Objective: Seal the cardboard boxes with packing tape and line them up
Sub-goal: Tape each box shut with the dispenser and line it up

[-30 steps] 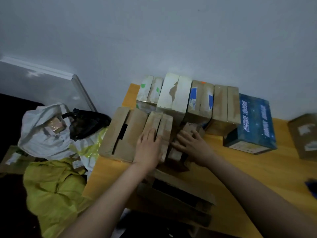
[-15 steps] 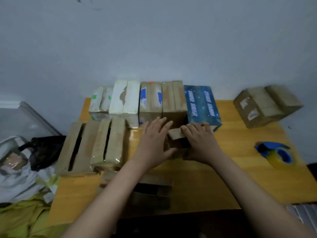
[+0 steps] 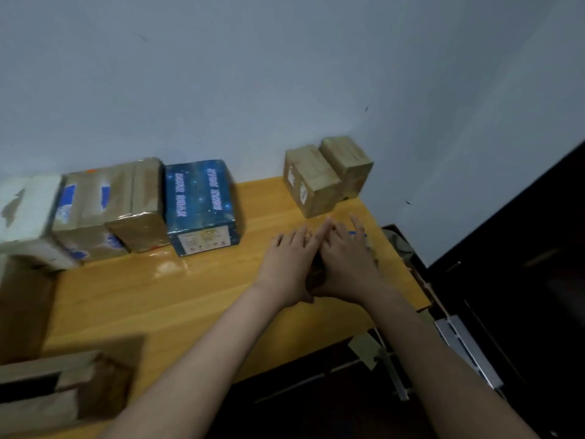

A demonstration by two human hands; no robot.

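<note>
We find both hands laid side by side near the right end of the yellow wooden tabletop [image 3: 190, 296]. The left hand [image 3: 289, 264] and the right hand [image 3: 346, 261] touch along their inner edges, fingers straight and a little fanned. Their palms lie down over a small dark brown cardboard box [image 3: 315, 275], of which only a strip shows in the gap between them. We read that flat, spread posture as pressing the flaps down or sliding the box rather than gripping it, though we cannot tell whether the thumbs hook its near side. Just beyond the right hand a sliver of blue [image 3: 357, 232] peeks out, too little for us to name. Along the pale grey wall [image 3: 285, 74] stands a row: a white cardboard box [image 3: 28, 204], a brown taped box with blue label scraps [image 3: 85, 204], a narrower brown taped box [image 3: 142, 198] and a blue star-printed box [image 3: 199, 198]. Each touches its neighbour, long sides together; we take this as the finished line-up, backed to the wall so it holds square. A labelled brown cardboard box [image 3: 308, 182] and a plain brown cardboard box [image 3: 346, 163] sit apart in the far right corner, touching each other and angled to the row. At lower left a brown box with a dark gap between its flaps [image 3: 63, 384] looks unsealed to us, so we judge the task partway done.
</note>
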